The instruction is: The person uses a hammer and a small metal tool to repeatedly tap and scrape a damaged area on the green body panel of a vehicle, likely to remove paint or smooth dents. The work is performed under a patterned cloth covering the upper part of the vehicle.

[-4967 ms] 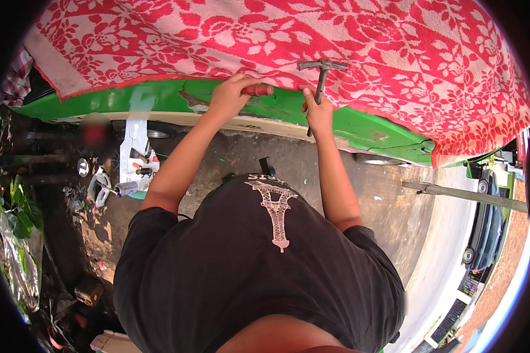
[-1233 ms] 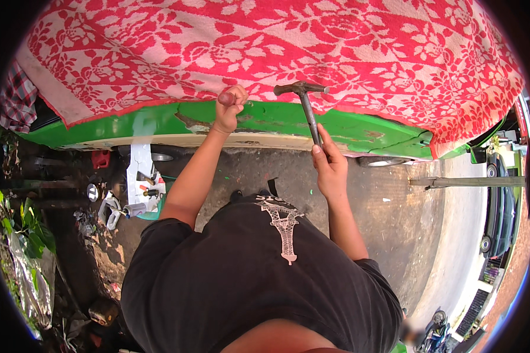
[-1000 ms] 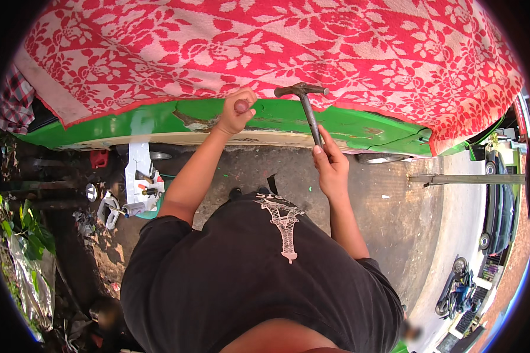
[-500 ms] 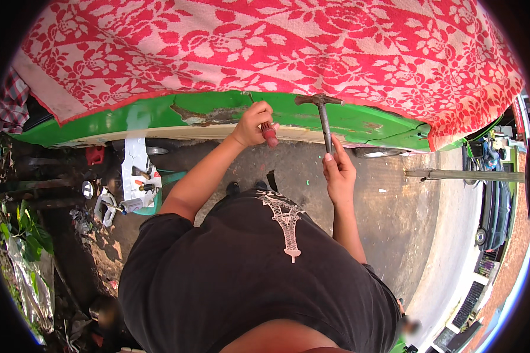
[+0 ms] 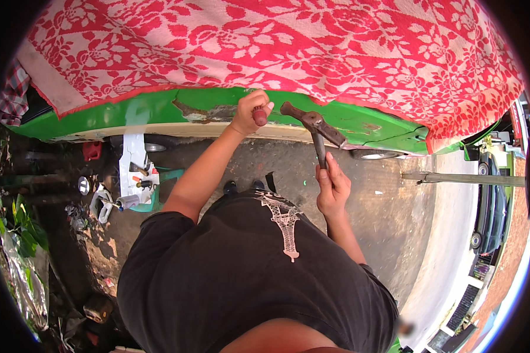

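My left hand is closed around a screwdriver with a red handle, held up against the green car body panel. The handle's butt points back toward me; its tip is hidden behind my fingers. A scraped, brownish patch of bare filler or rust shows on the panel just left of that hand. In my right hand is a hammer, gripped by its dark shaft. The worn metal head is raised to the right of the screwdriver handle, apart from it.
A red and white floral cloth drapes over the car above the panel. At left, a teal stool bears a white sheet and small bottles, near a red container. A pole and a parked car are at right.
The hammer head has tilted and come nearer to me, with my right hand slightly lower. My left hand has turned and shifted up a little, with the screwdriver's handle now end-on toward me.
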`<action>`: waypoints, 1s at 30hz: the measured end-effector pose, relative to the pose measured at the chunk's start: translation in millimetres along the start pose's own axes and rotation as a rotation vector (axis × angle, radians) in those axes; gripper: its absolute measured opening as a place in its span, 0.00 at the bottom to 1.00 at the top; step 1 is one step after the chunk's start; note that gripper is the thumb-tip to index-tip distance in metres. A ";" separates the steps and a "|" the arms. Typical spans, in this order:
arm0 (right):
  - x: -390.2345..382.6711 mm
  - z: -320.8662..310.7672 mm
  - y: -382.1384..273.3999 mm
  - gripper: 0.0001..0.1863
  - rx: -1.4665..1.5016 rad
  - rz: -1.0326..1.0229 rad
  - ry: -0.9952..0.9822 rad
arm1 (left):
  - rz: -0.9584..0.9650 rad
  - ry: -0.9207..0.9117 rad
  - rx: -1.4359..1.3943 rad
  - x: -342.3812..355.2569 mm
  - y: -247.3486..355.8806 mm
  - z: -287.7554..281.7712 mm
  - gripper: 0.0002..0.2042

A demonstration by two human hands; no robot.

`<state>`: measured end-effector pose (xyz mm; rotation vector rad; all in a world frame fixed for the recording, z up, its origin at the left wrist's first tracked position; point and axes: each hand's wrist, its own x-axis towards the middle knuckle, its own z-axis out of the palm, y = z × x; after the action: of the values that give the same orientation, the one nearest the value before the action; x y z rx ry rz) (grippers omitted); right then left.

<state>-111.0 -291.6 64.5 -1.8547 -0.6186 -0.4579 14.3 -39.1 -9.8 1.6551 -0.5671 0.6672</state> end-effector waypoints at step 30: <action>30.9 -1.4 -11.1 0.25 -0.231 -0.131 0.040 | -0.025 0.072 0.105 23.3 0.5 7.5 0.13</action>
<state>-93.4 -283.5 91.1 -2.0246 -0.6866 -0.6749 31.5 -46.7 5.8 1.7261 -0.4664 0.7461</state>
